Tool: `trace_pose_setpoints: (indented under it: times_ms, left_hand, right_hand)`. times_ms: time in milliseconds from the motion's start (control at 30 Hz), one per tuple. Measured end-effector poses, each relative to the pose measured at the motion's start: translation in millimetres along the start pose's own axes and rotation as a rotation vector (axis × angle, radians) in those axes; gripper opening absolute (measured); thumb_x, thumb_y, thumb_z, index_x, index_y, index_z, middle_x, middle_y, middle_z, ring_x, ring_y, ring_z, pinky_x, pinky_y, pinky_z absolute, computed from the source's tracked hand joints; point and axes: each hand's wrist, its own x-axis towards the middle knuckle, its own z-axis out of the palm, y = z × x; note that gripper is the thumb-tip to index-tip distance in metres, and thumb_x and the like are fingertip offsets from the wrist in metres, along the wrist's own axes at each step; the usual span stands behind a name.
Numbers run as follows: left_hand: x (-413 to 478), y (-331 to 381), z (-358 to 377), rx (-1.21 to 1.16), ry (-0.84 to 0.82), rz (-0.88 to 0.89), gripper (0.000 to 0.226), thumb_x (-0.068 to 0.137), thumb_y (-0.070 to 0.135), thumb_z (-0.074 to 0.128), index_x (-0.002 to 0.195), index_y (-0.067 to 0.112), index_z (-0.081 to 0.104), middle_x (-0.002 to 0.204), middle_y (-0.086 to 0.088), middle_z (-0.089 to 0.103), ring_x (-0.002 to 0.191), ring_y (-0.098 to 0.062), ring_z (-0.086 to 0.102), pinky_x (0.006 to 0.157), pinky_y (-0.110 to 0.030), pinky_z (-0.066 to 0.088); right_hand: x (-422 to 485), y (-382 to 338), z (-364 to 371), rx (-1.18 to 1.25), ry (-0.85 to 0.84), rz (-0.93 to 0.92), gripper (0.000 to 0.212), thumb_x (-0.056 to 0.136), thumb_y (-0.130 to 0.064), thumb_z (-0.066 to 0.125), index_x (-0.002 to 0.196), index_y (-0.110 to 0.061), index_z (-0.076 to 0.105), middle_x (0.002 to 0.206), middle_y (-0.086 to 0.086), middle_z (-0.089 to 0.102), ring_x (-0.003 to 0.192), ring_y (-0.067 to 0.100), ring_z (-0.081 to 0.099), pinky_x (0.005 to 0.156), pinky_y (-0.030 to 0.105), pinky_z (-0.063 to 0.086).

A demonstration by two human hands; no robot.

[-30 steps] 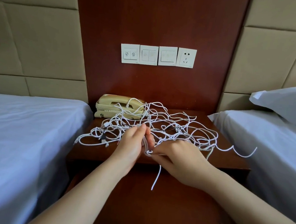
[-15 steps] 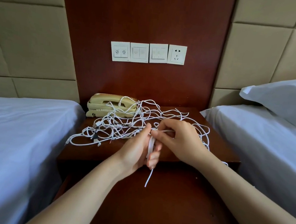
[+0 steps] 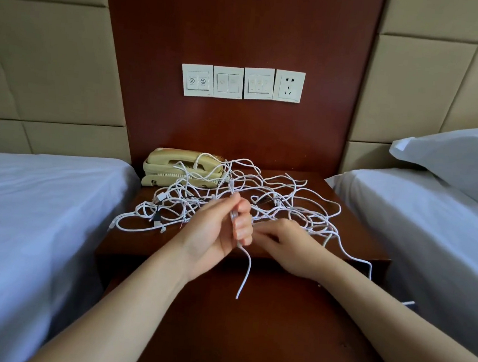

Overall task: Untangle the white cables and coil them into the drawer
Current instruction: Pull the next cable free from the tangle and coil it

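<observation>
Left hand [image 3: 212, 233] tight around 1 white cable [image 3: 248, 272]; right hand [image 3: 291, 245] at the tangle [image 3: 309, 227], fingers' [image 3: 268, 232] hold unclear.

Single head-worn wide-angle view, looking forward and down onto the nightstand [image 3: 358, 221] from near and just in front of it. Squarely facing the wood panel [image 3: 247, 21] behind the nightstand, with a bed [image 3: 25, 204] on either side of it and the left hand [image 3: 212, 233] and right hand [image 3: 287, 244] over its front edge.

Hotel room: twin beds [image 3: 40, 205], padded wall [image 3: 39, 59], bedside telephone [image 3: 159, 161], switch panel [image 3: 241, 83].
</observation>
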Motion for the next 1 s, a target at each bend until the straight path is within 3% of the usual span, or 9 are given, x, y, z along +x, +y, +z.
trace_pose_setpoints:
  times_ms: [133, 233, 367, 467, 533, 633, 700, 767, 1000]
  left_hand:
    - [3, -1, -5, -0.039, 0.098, 0.061, 0.036, 0.101, 0.023, 0.028, 0.069, 0.012, 0.040, 0.047, 0.003, 0.036, 0.039, -0.008, 0.037, 0.041, -0.018, 0.038]
    - [7, -1, -9, -0.006, 0.174, 0.125, 0.038, 0.103, 0.021, 0.026, 0.069, 0.012, 0.039, 0.046, 0.004, 0.036, 0.038, -0.008, 0.038, 0.042, -0.018, 0.039]
    - [15, -3, -18, 0.173, 0.254, 0.218, 0.039, 0.104, 0.020, 0.024, 0.069, 0.010, 0.037, 0.042, 0.005, 0.040, 0.039, -0.008, 0.041, 0.044, -0.017, 0.039]
    - [18, -8, -24, 0.455, 0.310, 0.220, 0.038, 0.103, 0.022, 0.025, 0.071, 0.011, 0.042, 0.043, 0.004, 0.048, 0.043, -0.008, 0.045, 0.046, -0.021, 0.037]
    - [17, -13, -25, 0.574, 0.322, 0.183, 0.039, 0.103, 0.024, 0.029, 0.070, 0.012, 0.047, 0.046, 0.005, 0.052, 0.048, -0.011, 0.047, 0.050, -0.024, 0.037]
    - [14, -16, -17, 0.620, 0.229, 0.112, 0.041, 0.102, 0.023, 0.031, 0.070, 0.011, 0.053, 0.046, 0.003, 0.054, 0.050, -0.019, 0.049, 0.055, -0.028, 0.037]
    - [9, -16, -8, 0.596, 0.150, 0.046, 0.041, 0.102, 0.020, 0.029, 0.071, 0.007, 0.052, 0.044, 0.000, 0.051, 0.043, -0.016, 0.049, 0.050, -0.026, 0.039]
    - [5, -15, 2, 0.522, 0.090, -0.007, 0.043, 0.102, 0.021, 0.026, 0.067, 0.006, 0.046, 0.042, -0.002, 0.046, 0.038, -0.015, 0.046, 0.045, -0.022, 0.039]
    - [-1, -15, 12, 0.373, -0.077, -0.167, 0.056, 0.100, 0.046, 0.011, 0.064, 0.011, 0.038, 0.042, 0.001, 0.034, 0.034, -0.010, 0.035, 0.042, -0.021, 0.035]
  right_hand:
    - [-5, -16, 5, -0.213, -0.077, -0.056, 0.023, 0.097, -0.032, 0.046, 0.092, -0.018, 0.064, 0.078, 0.001, 0.064, 0.071, 0.017, 0.055, 0.070, 0.043, 0.047]
    - [-9, -30, 2, -0.277, -0.108, -0.094, 0.025, 0.097, -0.035, 0.044, 0.088, -0.020, 0.062, 0.076, 0.001, 0.062, 0.070, 0.018, 0.054, 0.068, 0.043, 0.047]
    - [-12, -46, -5, -0.215, -0.088, -0.143, 0.028, 0.096, -0.031, 0.048, 0.075, -0.015, 0.057, 0.068, 0.002, 0.058, 0.065, 0.018, 0.051, 0.066, 0.038, 0.044]
    - [-14, -54, -12, -0.102, 0.019, -0.168, 0.018, 0.093, -0.027, 0.055, 0.078, -0.021, 0.064, 0.063, -0.006, 0.055, 0.059, 0.011, 0.048, 0.061, 0.028, 0.040]
    - [-12, -53, -17, -0.019, 0.100, -0.154, 0.017, 0.091, -0.023, 0.059, 0.079, -0.014, 0.067, 0.062, -0.004, 0.057, 0.058, 0.013, 0.049, 0.059, 0.027, 0.037]
    - [-10, -51, -22, 0.056, 0.184, -0.122, 0.021, 0.091, -0.019, 0.059, 0.071, -0.014, 0.064, 0.062, -0.004, 0.064, 0.060, 0.009, 0.055, 0.059, 0.023, 0.040]
    - [-9, -48, -23, 0.110, 0.231, -0.098, 0.024, 0.091, -0.017, 0.060, 0.067, -0.021, 0.059, 0.059, -0.008, 0.064, 0.059, 0.000, 0.056, 0.059, 0.012, 0.037]
    - [-7, -43, -25, 0.160, 0.271, -0.067, 0.025, 0.090, -0.019, 0.062, 0.066, -0.018, 0.059, 0.058, -0.008, 0.062, 0.057, 0.001, 0.056, 0.057, 0.013, 0.038]
    - [-1, -18, -23, 0.235, 0.300, 0.042, 0.035, 0.090, -0.028, 0.060, 0.057, -0.024, 0.049, 0.045, -0.012, 0.036, 0.047, 0.004, 0.031, 0.048, 0.017, 0.024]
